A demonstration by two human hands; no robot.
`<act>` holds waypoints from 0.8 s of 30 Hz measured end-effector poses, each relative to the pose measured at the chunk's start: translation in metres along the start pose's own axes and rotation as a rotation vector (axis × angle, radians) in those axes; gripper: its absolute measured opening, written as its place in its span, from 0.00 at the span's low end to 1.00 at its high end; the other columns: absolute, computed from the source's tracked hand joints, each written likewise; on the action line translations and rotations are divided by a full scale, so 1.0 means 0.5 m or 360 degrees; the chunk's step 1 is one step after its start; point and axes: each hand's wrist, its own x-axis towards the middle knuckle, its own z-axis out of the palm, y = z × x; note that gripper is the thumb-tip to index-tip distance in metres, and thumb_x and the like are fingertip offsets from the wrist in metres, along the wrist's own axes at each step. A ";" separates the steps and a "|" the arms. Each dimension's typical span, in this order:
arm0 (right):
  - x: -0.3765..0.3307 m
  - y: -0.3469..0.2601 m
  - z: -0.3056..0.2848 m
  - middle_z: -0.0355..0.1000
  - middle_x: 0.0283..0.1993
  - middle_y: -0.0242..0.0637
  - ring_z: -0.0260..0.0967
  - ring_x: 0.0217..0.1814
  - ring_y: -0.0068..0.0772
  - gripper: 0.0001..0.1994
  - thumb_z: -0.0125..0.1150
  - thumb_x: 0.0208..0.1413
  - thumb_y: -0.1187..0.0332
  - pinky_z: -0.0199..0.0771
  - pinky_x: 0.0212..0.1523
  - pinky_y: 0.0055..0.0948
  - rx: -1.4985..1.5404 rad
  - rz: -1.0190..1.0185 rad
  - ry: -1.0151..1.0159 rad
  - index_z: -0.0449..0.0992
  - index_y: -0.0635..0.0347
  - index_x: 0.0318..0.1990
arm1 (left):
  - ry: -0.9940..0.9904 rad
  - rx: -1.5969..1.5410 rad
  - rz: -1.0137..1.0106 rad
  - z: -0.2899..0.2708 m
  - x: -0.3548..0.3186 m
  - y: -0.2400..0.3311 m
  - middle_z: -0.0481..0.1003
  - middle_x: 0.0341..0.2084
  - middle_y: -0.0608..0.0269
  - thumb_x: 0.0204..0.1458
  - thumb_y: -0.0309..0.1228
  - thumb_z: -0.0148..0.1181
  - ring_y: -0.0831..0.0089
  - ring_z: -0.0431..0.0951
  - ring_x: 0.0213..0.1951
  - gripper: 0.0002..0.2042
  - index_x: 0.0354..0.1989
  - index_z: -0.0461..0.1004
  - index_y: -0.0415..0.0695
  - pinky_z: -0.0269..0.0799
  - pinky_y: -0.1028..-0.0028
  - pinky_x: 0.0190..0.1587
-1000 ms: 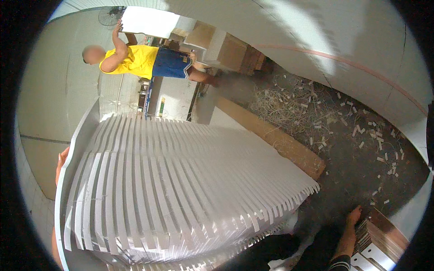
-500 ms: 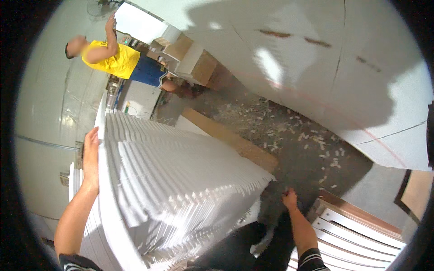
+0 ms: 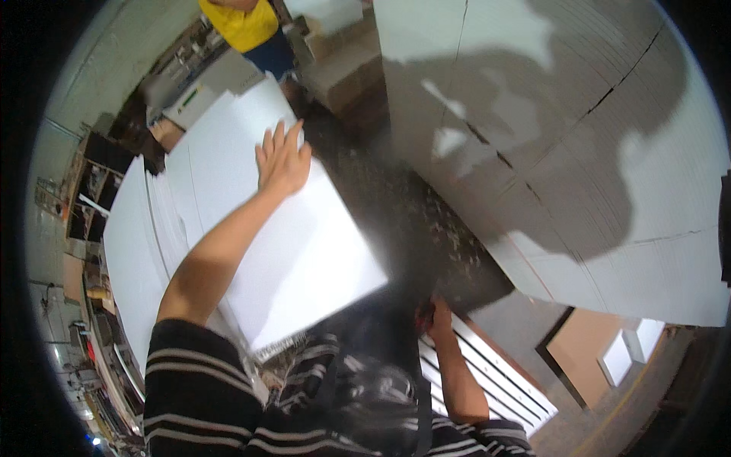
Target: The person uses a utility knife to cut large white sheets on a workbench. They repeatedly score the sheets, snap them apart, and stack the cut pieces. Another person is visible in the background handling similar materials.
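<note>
A stack of large white boards (image 3: 297, 251) stands in front of me, its layered edge showing at the near side. My left hand (image 3: 284, 164) lies on the top board close to its far right edge, fingers spread and palm down. Low at the right, beside my body, my right hand (image 3: 435, 316) is closed. A small dark and reddish patch shows at its fingers, but blur and shadow hide what it is.
More white boards (image 3: 133, 236) stand at the left. A tall white stack (image 3: 563, 152) rises at the right. Slotted white panels (image 3: 495, 373) lie beside my right arm. Scraps litter the floor (image 3: 449, 236). Someone in a yellow top (image 3: 247, 27) stands at the far left.
My left hand has gone from the upright left edge of a board to flat on top of the stack. The view has swung, and my right hand stays low and closed.
</note>
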 end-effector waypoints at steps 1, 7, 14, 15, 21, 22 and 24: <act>-0.037 -0.021 0.015 0.75 0.37 0.38 0.74 0.30 0.39 0.12 0.53 0.69 0.57 0.77 0.28 0.40 -0.0177 -0.0022 0.0068 0.73 0.53 0.50 | 0.0017 0.0036 0.0030 0.008 0.009 0.001 0.50 0.77 0.51 0.67 0.46 0.45 0.45 0.46 0.77 0.29 0.76 0.56 0.59 0.34 0.43 0.76; -0.238 -0.117 0.136 0.76 0.43 0.36 0.70 0.28 0.29 0.21 0.50 0.73 0.53 0.68 0.24 0.25 -0.0069 -0.0192 -0.0079 0.68 0.48 0.68 | 0.0256 0.0081 0.0034 0.055 0.085 -0.018 0.59 0.74 0.57 0.66 0.47 0.47 0.51 0.53 0.76 0.27 0.74 0.61 0.58 0.46 0.45 0.73; -0.433 -0.175 0.245 0.74 0.50 0.36 0.69 0.38 0.23 0.25 0.58 0.69 0.70 0.71 0.37 0.25 -0.1394 -0.0867 -0.0254 0.65 0.56 0.72 | 0.0248 -0.0201 -0.0088 0.012 0.064 -0.002 0.62 0.72 0.52 0.68 0.46 0.46 0.53 0.59 0.74 0.27 0.73 0.62 0.51 0.48 0.50 0.76; -0.441 -0.180 0.260 0.74 0.50 0.39 0.71 0.42 0.29 0.27 0.63 0.64 0.72 0.71 0.40 0.29 -0.1856 -0.1212 -0.0253 0.68 0.55 0.70 | 0.0173 -0.0246 -0.0153 0.000 0.059 0.010 0.58 0.74 0.48 0.68 0.42 0.46 0.51 0.56 0.75 0.27 0.74 0.60 0.48 0.47 0.50 0.77; -0.440 -0.192 0.342 0.76 0.47 0.40 0.73 0.42 0.41 0.27 0.69 0.51 0.77 0.71 0.42 0.35 -0.2842 -0.2028 -0.0141 0.78 0.53 0.62 | 0.0384 -0.0258 -0.0332 -0.065 0.071 0.045 0.77 0.53 0.50 0.60 0.41 0.56 0.50 0.74 0.58 0.19 0.55 0.77 0.44 0.68 0.49 0.61; -0.440 -0.194 0.350 0.77 0.47 0.39 0.73 0.43 0.42 0.26 0.70 0.51 0.77 0.71 0.42 0.35 -0.2900 -0.2022 -0.0095 0.79 0.52 0.61 | 0.0427 -0.0252 -0.0347 -0.069 0.076 0.044 0.77 0.53 0.50 0.59 0.41 0.57 0.51 0.74 0.58 0.19 0.55 0.77 0.45 0.68 0.49 0.61; -0.440 -0.197 0.363 0.77 0.48 0.38 0.73 0.43 0.41 0.25 0.70 0.51 0.77 0.71 0.42 0.36 -0.2973 -0.2005 -0.0037 0.80 0.52 0.60 | 0.0421 -0.0283 -0.0401 -0.070 0.083 0.041 0.77 0.54 0.52 0.57 0.39 0.58 0.51 0.74 0.58 0.19 0.57 0.77 0.50 0.69 0.51 0.61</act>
